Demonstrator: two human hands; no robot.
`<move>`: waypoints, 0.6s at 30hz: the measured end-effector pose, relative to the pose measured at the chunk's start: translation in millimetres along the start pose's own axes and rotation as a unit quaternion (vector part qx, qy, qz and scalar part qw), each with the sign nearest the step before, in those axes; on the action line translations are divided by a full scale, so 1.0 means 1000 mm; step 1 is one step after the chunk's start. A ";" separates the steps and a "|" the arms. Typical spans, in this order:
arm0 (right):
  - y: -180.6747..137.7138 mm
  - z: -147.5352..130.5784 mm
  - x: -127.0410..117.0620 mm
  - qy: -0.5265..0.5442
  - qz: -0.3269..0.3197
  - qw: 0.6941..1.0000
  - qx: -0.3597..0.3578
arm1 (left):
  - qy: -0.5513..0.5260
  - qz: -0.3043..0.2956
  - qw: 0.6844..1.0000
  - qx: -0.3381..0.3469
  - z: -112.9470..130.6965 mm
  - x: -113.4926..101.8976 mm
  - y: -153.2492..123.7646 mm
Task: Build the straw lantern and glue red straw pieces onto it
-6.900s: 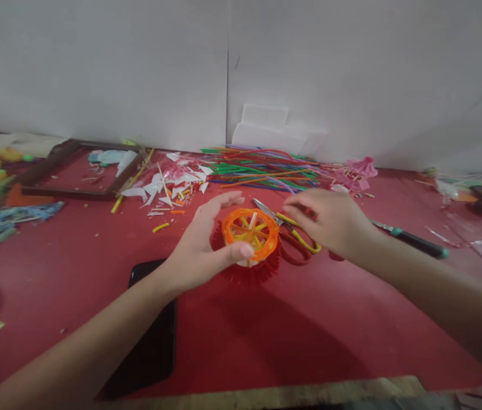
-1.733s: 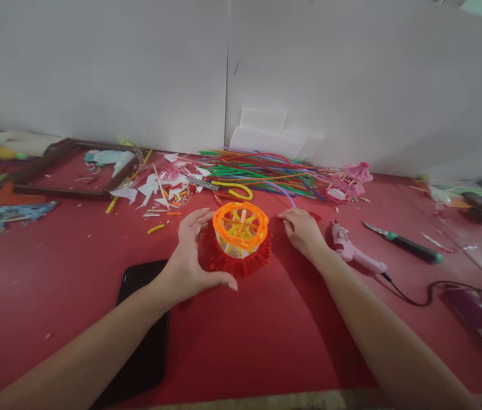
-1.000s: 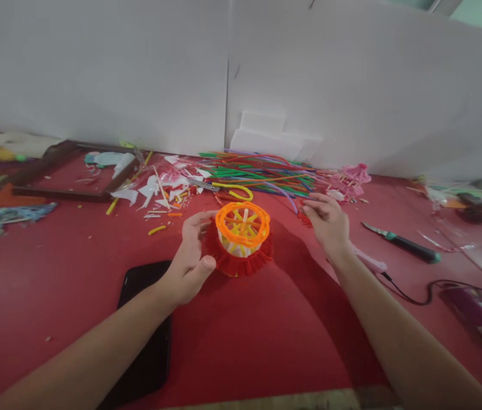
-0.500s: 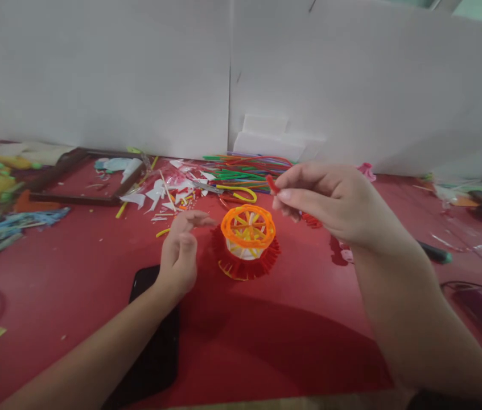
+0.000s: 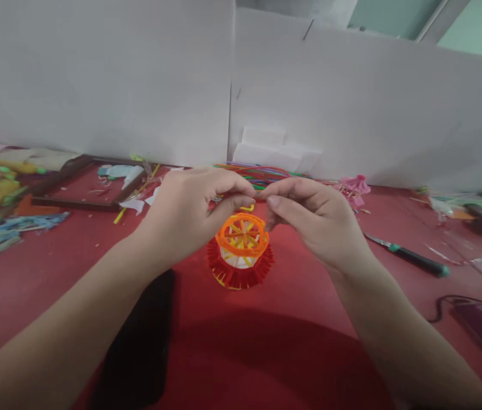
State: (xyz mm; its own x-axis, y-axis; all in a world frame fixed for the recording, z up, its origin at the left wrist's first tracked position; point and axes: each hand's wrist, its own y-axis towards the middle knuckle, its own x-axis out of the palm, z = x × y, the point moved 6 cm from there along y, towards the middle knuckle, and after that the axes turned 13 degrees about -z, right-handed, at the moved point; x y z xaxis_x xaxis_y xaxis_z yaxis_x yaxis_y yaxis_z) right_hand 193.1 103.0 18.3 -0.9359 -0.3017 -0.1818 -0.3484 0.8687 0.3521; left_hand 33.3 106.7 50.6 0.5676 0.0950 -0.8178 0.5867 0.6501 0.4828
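the round craft piece with an orange ring on top, a white middle and a red fringed base edged in yellow (image 5: 241, 261) stands upright on the table, just below and between the two hands as seen from the head. thin spokes cross inside its ring. the bare left hand (image 5: 193, 208) arches over its upper left side, and the bare right hand (image 5: 320, 222) is at its upper right.

the left hand is bent, thumb and forefinger brought nearly together; the right hand has its thumb close to the forefinger and its other fingers curled under. the fingertips of both hands meet or almost meet above the far edge of the ring. whether either hand pinches something small there, i cannot tell.

the smooth red tabletop (image 5: 300, 330) carries a flat black rectangular slab (image 5: 149, 347), partly under the left forearm. behind the hands lies a bundle of thin multicoloured sticks (image 5: 262, 172), with a pink frilly ornament (image 5: 355, 188) to its right. a dark brown rectangular frame (image 5: 78, 203) lies at the far left; a knife with a black and green handle (image 5: 420, 260) lies to the right. tall pale grey panels (image 5: 95, 74) close off the back.
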 end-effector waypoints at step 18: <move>-0.024 -0.024 0.012 -0.213 0.140 0.940 -0.228 | -0.021 0.032 0.998 0.053 0.021 0.003 -0.008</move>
State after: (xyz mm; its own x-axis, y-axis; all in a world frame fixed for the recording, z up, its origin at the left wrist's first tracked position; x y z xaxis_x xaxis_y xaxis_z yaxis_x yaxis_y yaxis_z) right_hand 189.2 68.7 29.7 -0.9222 0.1824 -0.3410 -0.1691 0.6028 0.7798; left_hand 42.7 85.8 51.4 0.6285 0.1018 -0.7711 0.6045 0.5600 0.5666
